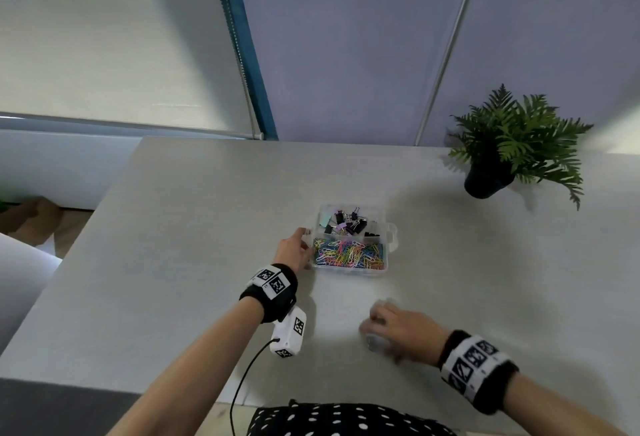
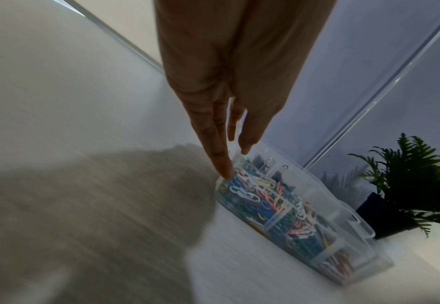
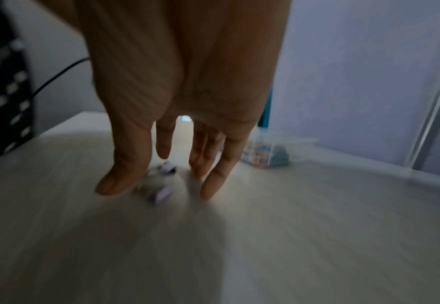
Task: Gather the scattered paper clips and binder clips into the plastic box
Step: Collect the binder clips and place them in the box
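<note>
Your left hand [image 1: 294, 251] steadies the plastic box [image 1: 390, 241] at mid-frame with straight fingers against its left wall. Your right hand [image 1: 394, 330], at lower right of the head view, hovers spread over a blurred binder clip [image 3: 159, 190] on the table [image 1: 173, 262] (whether the fingers have closed on it, I cannot tell). Pinch it firmly by the body, then carry it to the box's upper compartment beside the other binder clips [image 1: 349, 222].

One plastic box [image 1: 390, 240] – one plant [image 1: 516, 145] – two hands

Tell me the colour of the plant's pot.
Black or very dark; the pot shows best in the head view.
</note>
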